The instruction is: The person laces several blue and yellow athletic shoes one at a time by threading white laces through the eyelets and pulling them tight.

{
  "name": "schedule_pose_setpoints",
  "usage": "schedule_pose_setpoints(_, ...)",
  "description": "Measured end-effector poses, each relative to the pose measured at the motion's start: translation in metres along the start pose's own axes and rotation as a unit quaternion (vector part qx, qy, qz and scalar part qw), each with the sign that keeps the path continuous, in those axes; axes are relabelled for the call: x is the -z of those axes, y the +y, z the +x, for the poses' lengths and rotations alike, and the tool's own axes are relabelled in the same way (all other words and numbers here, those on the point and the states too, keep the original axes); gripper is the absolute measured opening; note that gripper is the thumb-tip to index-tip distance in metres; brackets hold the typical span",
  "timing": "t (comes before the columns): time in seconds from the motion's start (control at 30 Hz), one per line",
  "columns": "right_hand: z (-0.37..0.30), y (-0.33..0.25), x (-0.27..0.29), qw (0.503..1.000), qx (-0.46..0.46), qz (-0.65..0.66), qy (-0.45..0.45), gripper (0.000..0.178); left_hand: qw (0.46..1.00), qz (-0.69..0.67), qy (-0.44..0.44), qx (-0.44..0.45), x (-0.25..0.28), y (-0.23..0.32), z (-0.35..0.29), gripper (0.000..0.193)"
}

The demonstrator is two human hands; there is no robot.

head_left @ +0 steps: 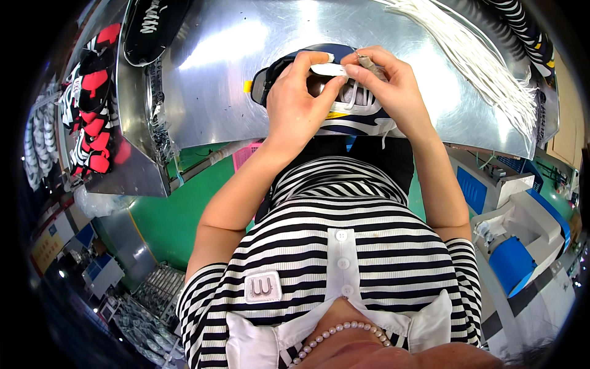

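A navy and white sneaker (353, 127) lies on its side or tilted on the metal table in front of me, a yellow tab at its left end. White laces (370, 100) cross its upper, and one loose end hangs over the near side. Between my hands is a white, flat piece (329, 69) at the shoe's opening, seemingly its tongue. My left hand (296, 101) is closed on this piece, thumb and fingers at its left part. Closed at its right end is my right hand (393, 86), with a greyish-beige wrap at a finger. The fingers partly hide the shoe.
A bundle of long white laces (485, 67) spreads over the right of the metal table (215, 101). At the far left sits a black shoe (153, 27). Red, black and white shoe parts (93, 123) are stacked beyond the left edge. A blue and white machine (516, 261) stands right.
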State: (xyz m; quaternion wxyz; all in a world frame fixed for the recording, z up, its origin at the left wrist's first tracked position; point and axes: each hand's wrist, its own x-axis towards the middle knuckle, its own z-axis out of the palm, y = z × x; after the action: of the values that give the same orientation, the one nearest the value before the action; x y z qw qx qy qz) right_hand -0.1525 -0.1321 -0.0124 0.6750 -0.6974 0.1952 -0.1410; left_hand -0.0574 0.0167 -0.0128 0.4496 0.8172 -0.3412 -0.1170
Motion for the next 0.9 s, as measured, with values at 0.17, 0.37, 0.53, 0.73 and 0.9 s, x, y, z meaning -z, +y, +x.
schedule_pose_setpoints(0.17,-0.023,-0.008,0.005,0.991,0.049,-0.095,0.076,0.022,0.999,0.003,0.041,-0.005,-0.004,0.002,-0.004,0.033)
schedule_pose_setpoints(0.37,-0.035,-0.02,0.008,0.958,0.107,-0.265,0.035,0.014,0.997,0.036,0.061,-0.018,-0.004,0.003,-0.006,0.033)
schedule_pose_setpoints(0.53,-0.03,-0.017,0.008,0.943,0.106,-0.314,0.023,0.013,0.998,0.023,0.064,-0.019,-0.005,0.003,-0.008,0.033)
schedule_pose_setpoints(0.73,-0.021,-0.017,0.006,0.945,0.096,-0.312,-0.005,0.013,0.994,0.054,0.069,-0.058,-0.004,0.002,-0.013,0.031)
schedule_pose_setpoints(0.9,-0.02,-0.025,0.008,0.924,0.108,-0.365,-0.04,0.013,0.992,0.03,0.102,-0.07,-0.007,-0.003,-0.018,0.029)
